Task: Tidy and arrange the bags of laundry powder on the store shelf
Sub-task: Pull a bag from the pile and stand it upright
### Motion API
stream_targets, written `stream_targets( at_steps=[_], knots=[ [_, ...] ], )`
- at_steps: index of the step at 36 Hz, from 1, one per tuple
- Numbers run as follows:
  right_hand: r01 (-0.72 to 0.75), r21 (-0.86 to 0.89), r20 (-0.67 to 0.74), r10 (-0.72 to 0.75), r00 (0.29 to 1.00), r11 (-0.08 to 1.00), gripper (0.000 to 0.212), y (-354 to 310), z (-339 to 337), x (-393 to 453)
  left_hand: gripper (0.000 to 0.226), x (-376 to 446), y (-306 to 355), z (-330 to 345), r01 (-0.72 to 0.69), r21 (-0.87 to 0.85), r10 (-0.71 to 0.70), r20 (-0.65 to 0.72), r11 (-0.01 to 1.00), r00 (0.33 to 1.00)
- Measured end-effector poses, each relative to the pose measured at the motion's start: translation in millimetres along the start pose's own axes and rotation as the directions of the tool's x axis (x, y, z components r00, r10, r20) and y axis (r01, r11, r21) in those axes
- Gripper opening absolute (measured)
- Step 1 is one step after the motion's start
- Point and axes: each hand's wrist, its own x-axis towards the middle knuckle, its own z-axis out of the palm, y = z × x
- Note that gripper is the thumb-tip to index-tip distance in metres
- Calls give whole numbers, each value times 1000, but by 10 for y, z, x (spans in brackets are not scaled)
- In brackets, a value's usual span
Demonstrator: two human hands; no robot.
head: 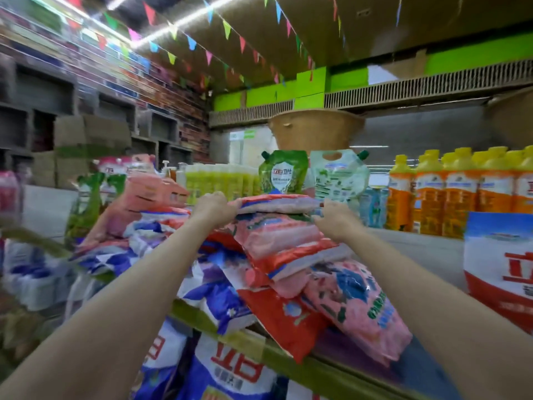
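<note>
Bright strip lights (176, 24), colourful pennant bunting (226, 28) under brown ceiling (375, 30), green wall band (461, 60), blurred shelving (43, 90)

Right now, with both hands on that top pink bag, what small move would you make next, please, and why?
Probably ease the top pink bag back and set it flat and square on the stack. The left hand and right hand grip its two ends, and the pink bags beneath tilt down toward the shelf edge, so a forward pull might start a slide.

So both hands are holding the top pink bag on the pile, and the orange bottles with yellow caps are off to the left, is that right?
Not quite. The head view shows the orange bottles on the right, not the left. Both the left hand and right hand do hold the top pink bag on the pile.
</note>
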Motion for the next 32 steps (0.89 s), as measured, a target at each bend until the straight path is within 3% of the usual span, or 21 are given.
stream_targets(
  at_steps=[4, 7, 10, 15, 16, 19, 21, 23, 26, 28, 32],
  knots=[
    [-21, 152, -99, 36, 994, 988, 47, -59, 65, 131, 68, 112, 46, 25, 103, -210, -67, 171, 972, 983],
    [-12, 270, -44, 25, 999, 963, 50, -112, 157, 184, 71, 237, 82, 106, 173, -342, -66, 301, 924, 951],
    [-44, 360, 32, 35, 999, 932, 54, -136, 283, 266, 71, 354, 105, 201, 202, -384, -69, 333, 901, 940],
    [-131, 468, -38, 168, 985, 874, 53, -181, 345, 387, 58, 394, 55, 249, 203, -460, -54, 318, 864, 947],
    [-138, 510, -58, 194, 979, 849, 47, -188, 351, 405, 53, 371, 51, 243, 183, -470, -40, 298, 863, 954],
    [-134, 624, -131, 272, 953, 770, 26, -128, 388, 429, 66, 355, 29, 222, 55, -421, 26, 185, 905, 982],
    [-134, 712, -158, 343, 926, 690, 28, -42, 384, 369, 67, 272, 44, 183, -19, -377, 70, 122, 926, 990],
    [-107, 839, -125, 382, 916, 533, 39, 48, 360, 270, 71, 222, 57, 179, -107, -358, 139, 63, 928, 988],
    [-70, 953, -20, 289, 957, 296, 48, 180, 314, 133, 72, 141, 116, 228, -246, -415, 267, -8, 876, 964],
    [-104, 938, 28, 227, 974, 332, 46, 236, 235, 32, 73, 58, 193, 242, -308, -427, 323, -37, 851, 946],
    [-133, 891, 26, 243, 970, 433, 35, 434, 15, -187, 74, -179, 493, 264, -408, -373, 432, -22, 833, 902]
  ],
)
